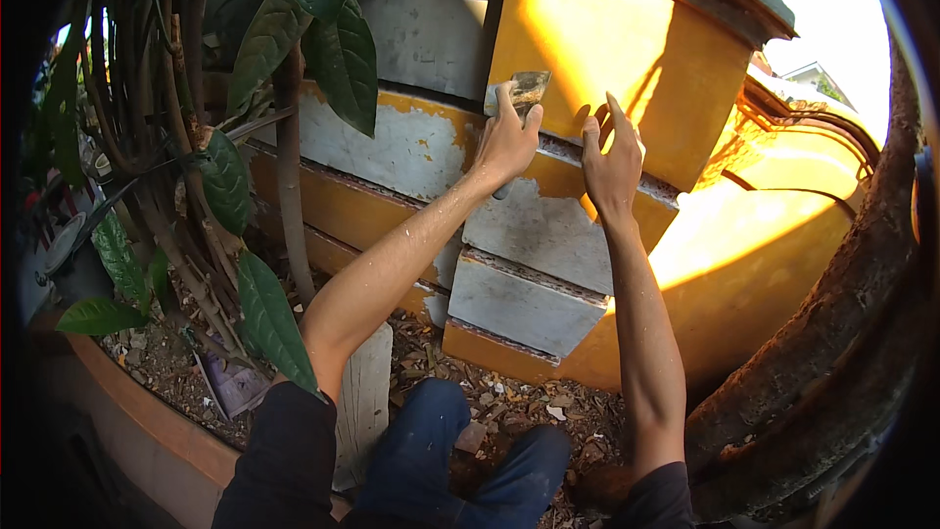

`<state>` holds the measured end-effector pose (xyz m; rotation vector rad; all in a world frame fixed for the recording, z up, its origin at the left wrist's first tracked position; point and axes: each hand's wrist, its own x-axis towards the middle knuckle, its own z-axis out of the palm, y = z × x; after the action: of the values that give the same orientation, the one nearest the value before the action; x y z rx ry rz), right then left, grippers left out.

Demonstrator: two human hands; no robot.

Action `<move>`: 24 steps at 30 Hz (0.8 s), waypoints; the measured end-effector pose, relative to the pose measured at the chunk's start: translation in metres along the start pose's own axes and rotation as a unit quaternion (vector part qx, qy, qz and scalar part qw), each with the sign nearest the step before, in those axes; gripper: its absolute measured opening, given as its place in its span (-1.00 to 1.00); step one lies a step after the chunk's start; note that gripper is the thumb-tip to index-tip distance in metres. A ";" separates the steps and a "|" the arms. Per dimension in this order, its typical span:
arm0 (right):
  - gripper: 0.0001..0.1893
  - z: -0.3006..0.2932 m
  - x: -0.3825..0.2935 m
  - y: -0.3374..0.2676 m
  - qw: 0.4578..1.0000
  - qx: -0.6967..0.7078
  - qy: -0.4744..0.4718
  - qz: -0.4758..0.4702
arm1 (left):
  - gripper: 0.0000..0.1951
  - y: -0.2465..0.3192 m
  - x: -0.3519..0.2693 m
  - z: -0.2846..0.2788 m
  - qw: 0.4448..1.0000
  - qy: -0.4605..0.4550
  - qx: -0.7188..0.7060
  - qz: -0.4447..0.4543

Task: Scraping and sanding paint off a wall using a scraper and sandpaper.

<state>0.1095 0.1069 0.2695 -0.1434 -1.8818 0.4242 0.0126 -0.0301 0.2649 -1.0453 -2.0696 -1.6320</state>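
Note:
My left hand [507,141] grips a putty knife, its wide, dirt-crusted metal blade [530,90] pointing up against the yellow painted wall pillar [587,37]. Below the fist pokes the end of its dark handle [502,192]. To the right, my right hand [615,162] is raised with fingers apart and nothing in it, close to the pillar; whether the fingertips touch it I cannot tell. Lower down, the stepped wall base shows grey-white patches [540,235] where the yellow paint is gone, with ragged paint edges around them.
Thin stems and large green leaves [339,66] crowd the left side. A thick rough trunk [815,330] curves along the right. Dry leaves and paint flakes [556,412] litter the soil by my knees. A weathered board [365,397] and an orange planter edge [147,404] lie at left.

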 end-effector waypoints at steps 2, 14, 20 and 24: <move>-0.42 -0.001 -0.017 -0.023 0.973 0.164 -0.112 0.117 | -0.39 -0.004 0.006 0.017 0.986 0.114 -0.114 0.040; -0.58 -0.044 -0.020 0.002 0.959 0.141 -0.190 0.156 | -0.44 -0.075 -0.007 0.037 0.958 0.269 0.018 0.094; -0.72 -0.061 -0.044 0.005 0.932 0.167 -0.234 0.222 | -0.49 -0.156 0.001 0.101 0.933 0.345 0.033 0.095; -0.68 -0.039 -0.042 0.005 0.954 0.091 -0.227 0.173 | -0.53 -0.153 0.005 0.105 0.925 0.363 0.040 0.102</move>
<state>0.1598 0.1079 0.2418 -0.2722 -2.2593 0.9334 -0.0774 0.0563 0.1267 -0.4849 -1.4612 -1.5015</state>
